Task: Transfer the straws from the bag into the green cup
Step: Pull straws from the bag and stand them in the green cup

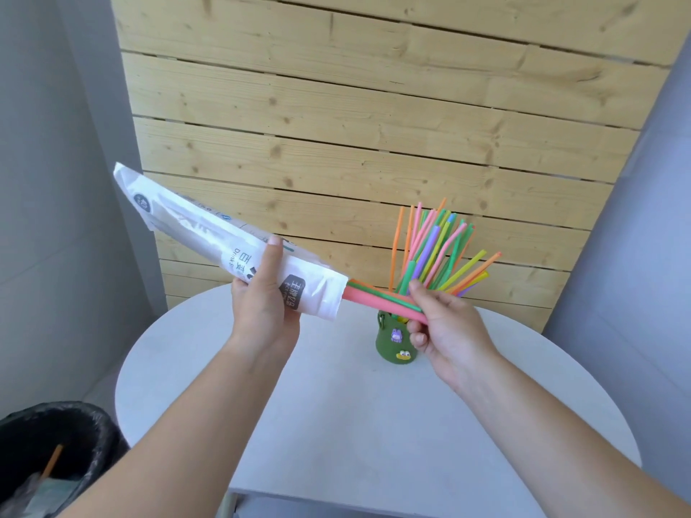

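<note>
Left hand (261, 297) is closed around the white printed bag (224, 241), gripping it near its open mouth, thumb on the upper face. Bag is held clear of the table (261, 405), tilted, its sealed end up and away to the left of that hand, its mouth pointing down toward the right hand. Below and well to the left of the left forearm stands a bin (56, 454) lined in black, with an orange straw (52, 461) inside.

Between the two hands, a few straws (377, 299), pink and green, run out of the bag mouth. Right hand (448, 330) pinches the free ends of these straws between thumb and fingers; their other ends remain inside the bag.

Green cup (392, 342) stands upright on the table just left of and beneath the right hand, partly hidden by it, with small figures stuck on its side. A fan of coloured straws (433, 248) rises from the cup above the right hand, leaning mostly to the right.
</note>
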{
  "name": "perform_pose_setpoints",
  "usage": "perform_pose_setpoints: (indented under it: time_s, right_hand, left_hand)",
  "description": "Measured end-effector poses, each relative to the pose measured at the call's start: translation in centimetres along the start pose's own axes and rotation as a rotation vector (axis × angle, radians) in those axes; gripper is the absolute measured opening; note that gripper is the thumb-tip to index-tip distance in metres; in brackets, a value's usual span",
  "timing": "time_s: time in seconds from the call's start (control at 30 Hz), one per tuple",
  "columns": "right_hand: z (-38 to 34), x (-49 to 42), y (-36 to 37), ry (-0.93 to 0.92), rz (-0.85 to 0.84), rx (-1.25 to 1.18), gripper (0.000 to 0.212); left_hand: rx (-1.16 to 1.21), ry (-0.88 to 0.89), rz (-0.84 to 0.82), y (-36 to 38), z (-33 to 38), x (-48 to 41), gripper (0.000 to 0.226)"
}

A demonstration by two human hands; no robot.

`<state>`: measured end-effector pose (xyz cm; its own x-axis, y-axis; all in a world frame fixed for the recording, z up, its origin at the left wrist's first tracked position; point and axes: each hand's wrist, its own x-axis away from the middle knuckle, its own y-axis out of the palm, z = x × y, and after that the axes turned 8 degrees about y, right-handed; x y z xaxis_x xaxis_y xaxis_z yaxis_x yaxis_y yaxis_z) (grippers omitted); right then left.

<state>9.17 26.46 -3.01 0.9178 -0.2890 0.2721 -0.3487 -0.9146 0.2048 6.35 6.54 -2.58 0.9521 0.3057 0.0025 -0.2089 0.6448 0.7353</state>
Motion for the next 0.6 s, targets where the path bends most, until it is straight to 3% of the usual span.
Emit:
perform_pose_setpoints:
  time_s: [0.1, 0.23, 0.33, 0.6]
  right_hand:
    - [-1.9, 0.0, -1.3, -0.180, 0.044, 0.118, 0.028]
    - [-5.0, -0.1, -2.9, -0.361, 0.090, 0.316, 0.030]
    - [-7.5, -0.2, -4.3, -0.431, 0.098, 0.414, 0.028]
    - [-12.0, -1.1, -8.1, -0.550, 0.194, 0.589, 0.028]
  left_hand:
    - [0.042, -0.041, 0.038, -0.1, 0.0, -0.3, 0.063]
    - [0.082, -0.095, 0.075, -0.5, -0.1, -0.9, 0.053]
    - [0.103, -0.119, 0.099, -0.9, -0.4, -1.3, 0.040]
    - [0.147, -0.123, 0.140, -1.2, -0.6, -2.1, 0.037]
